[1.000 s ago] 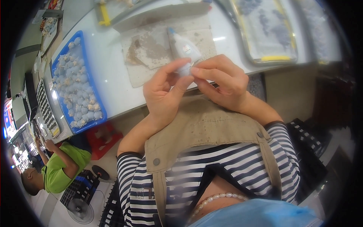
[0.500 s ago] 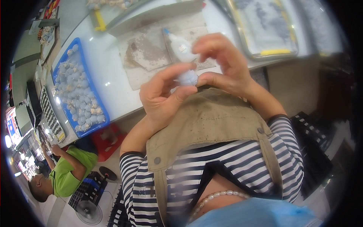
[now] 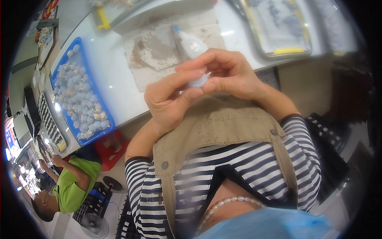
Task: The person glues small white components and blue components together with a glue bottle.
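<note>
The left hand [image 3: 169, 95] is pinching a small pale-blue rounded piece [image 3: 197, 82] near the bench [image 3: 117, 75], the right hand [image 3: 234, 75] is curling beside it, its grip being unclear, and light, steady pressure is probably serving best.

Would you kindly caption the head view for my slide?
Left hand and right hand around a pale-blue piece, bottle beyond.

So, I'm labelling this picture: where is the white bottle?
In the head view, the white bottle lies upper centre on the stained cardboard, just beyond the right hand.
</note>
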The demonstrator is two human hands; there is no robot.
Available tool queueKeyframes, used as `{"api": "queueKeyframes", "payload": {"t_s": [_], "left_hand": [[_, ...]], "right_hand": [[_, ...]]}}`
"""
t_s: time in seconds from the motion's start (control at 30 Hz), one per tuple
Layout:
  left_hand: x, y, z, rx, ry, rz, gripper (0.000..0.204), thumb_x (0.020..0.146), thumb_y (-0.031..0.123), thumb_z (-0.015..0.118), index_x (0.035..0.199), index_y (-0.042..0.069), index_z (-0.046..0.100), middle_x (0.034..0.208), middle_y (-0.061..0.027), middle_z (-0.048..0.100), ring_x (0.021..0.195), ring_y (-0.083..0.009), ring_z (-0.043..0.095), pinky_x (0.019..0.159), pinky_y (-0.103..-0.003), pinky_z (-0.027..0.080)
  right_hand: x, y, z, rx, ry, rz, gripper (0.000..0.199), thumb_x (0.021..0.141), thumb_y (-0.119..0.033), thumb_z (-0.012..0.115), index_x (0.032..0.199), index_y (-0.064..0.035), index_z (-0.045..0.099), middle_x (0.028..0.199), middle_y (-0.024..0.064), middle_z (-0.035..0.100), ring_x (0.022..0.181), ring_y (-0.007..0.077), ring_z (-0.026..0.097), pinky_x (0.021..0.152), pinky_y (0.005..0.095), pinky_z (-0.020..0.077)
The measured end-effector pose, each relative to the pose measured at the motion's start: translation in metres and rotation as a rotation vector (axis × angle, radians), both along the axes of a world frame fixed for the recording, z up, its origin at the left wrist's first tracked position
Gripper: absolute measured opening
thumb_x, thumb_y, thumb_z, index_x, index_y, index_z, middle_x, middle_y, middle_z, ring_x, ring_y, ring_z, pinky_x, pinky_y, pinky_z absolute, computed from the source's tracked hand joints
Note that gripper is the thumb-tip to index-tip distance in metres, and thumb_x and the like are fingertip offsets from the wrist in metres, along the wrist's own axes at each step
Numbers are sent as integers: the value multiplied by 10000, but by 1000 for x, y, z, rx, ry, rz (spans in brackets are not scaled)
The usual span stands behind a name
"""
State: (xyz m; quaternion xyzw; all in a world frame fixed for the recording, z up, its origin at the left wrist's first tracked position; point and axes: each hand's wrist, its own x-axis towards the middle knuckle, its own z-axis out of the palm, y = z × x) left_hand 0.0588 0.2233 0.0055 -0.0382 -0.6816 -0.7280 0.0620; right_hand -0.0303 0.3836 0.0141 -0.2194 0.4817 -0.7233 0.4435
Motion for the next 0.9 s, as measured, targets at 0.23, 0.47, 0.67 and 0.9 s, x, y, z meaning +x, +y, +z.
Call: {"api": "queueKeyframes", "payload": {"t_s": [0.23, 0.47, 0.67, 0.9], "left_hand": [[1, 3, -6, 93, 30, 89, 262, 766, 50, 659, 1014, -3, 596, 957, -88, 623, 833, -112, 572, 712, -210, 450], [-2, 9, -7, 112, 51, 112, 274, 750, 48, 673, 1012, 7, 601, 978, -93, 620, 839, -106, 560, 700, -199, 440], [-12, 12, -7, 63, 35, 60, 268, 739, 18, 671, 998, -3, 605, 1012, -114, 617, 887, -142, 576, 749, -231, 452], [-16, 16, 1, -16, 30, 97, 271, 734, 11, 670, 996, -8, 605, 994, -124, 622, 893, -156, 583, 763, -246, 460]], "right_hand": [[9, -6, -6, -88, -78, -42, 403, 806, -116, 586, 1180, -13, 475, 1240, 170, 467, 1120, 219, 476, 938, 340, 402], [15, -7, -14, -193, -229, -98, 426, 801, -156, 568, 1195, -29, 467, 1266, 162, 443, 1137, 232, 455, 980, 369, 350], [10, 0, -16, -224, -289, -140, 414, 788, -139, 558, 1178, -27, 479, 1257, 170, 449, 1134, 236, 457, 981, 375, 347], [2, 2, -17, -292, -262, -102, 410, 790, -134, 553, 1177, -24, 475, 1259, 178, 443, 1160, 246, 431, 990, 378, 328]]}}
